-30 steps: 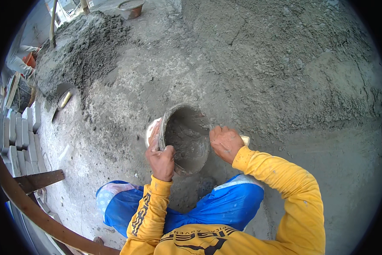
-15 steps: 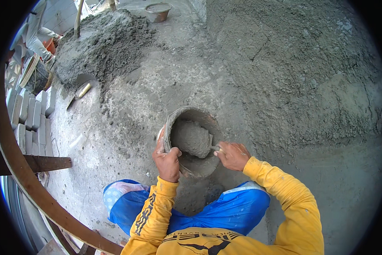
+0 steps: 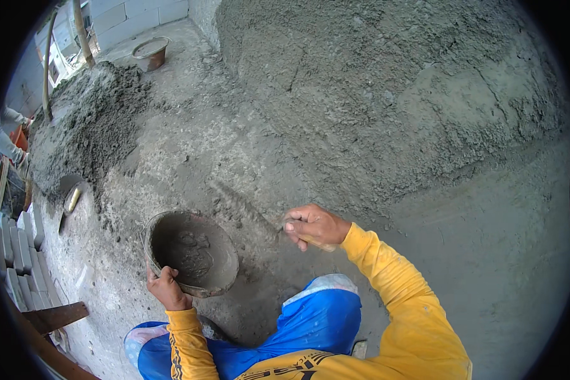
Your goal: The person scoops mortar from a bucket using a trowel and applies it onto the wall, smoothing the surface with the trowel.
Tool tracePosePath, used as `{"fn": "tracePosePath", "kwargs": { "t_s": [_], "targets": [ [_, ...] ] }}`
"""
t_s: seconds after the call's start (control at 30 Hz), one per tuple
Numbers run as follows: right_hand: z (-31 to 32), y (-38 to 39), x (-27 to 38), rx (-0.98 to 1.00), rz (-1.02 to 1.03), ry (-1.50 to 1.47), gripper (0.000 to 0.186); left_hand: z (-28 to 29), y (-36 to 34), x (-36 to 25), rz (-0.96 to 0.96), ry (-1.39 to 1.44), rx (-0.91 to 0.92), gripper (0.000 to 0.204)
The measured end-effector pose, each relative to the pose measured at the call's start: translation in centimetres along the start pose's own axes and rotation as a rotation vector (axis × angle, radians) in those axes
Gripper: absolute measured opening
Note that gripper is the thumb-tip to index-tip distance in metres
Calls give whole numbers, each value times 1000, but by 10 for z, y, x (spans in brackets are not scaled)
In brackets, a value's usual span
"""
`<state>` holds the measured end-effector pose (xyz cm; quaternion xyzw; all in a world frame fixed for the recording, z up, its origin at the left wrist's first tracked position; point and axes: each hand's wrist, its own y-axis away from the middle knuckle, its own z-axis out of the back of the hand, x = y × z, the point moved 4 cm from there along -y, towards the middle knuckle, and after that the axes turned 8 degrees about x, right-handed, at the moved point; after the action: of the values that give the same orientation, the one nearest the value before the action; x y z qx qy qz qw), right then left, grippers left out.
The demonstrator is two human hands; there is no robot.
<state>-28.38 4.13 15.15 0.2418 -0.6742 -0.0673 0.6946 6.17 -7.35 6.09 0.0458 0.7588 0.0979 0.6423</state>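
A round mortar bucket (image 3: 224, 256) is tilted in front of my knees, with some wet grey mortar (image 3: 193, 256) low inside it. My left hand (image 3: 169, 290) is closed on its near left rim, the thumb over the edge. To the right of the bucket, apart from it, my right hand (image 3: 316, 227) is closed round the handle of a trowel (image 3: 250, 212). The trowel's blade points away to the upper left and is smeared by motion, so I cannot tell how much mortar lies on it.
A rough mortar-coated wall (image 3: 373, 107) rises ahead and to the right. A mortar heap (image 3: 91, 120) lies far left, with a second trowel (image 3: 74, 199) beside it. Grey blocks (image 3: 28, 253) are stacked left, near a wooden beam (image 3: 57, 316). Another bucket (image 3: 153, 57) stands behind; a person's arm (image 3: 9, 145) shows at left.
The trowel, loaded with mortar inside the bucket before, has come out and swung right toward the wall. The view has turned right, and the bucket now sits lower left, still in my left hand.
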Motion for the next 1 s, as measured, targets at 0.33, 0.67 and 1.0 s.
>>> {"fn": "tracePosePath", "kwargs": {
  "t_s": [0.33,0.67,1.0],
  "targets": [
    [32,252,-58,-1048,47,-65,19,-37,15,-9,16,0,147,54],
    [-12,65,10,-531,-77,1609,23,-102,43,11,-80,-89,450,66],
    [-61,-10,-60,-60,-100,1209,27,-117,63,-52,-391,-128,564,57]
  ]
}}
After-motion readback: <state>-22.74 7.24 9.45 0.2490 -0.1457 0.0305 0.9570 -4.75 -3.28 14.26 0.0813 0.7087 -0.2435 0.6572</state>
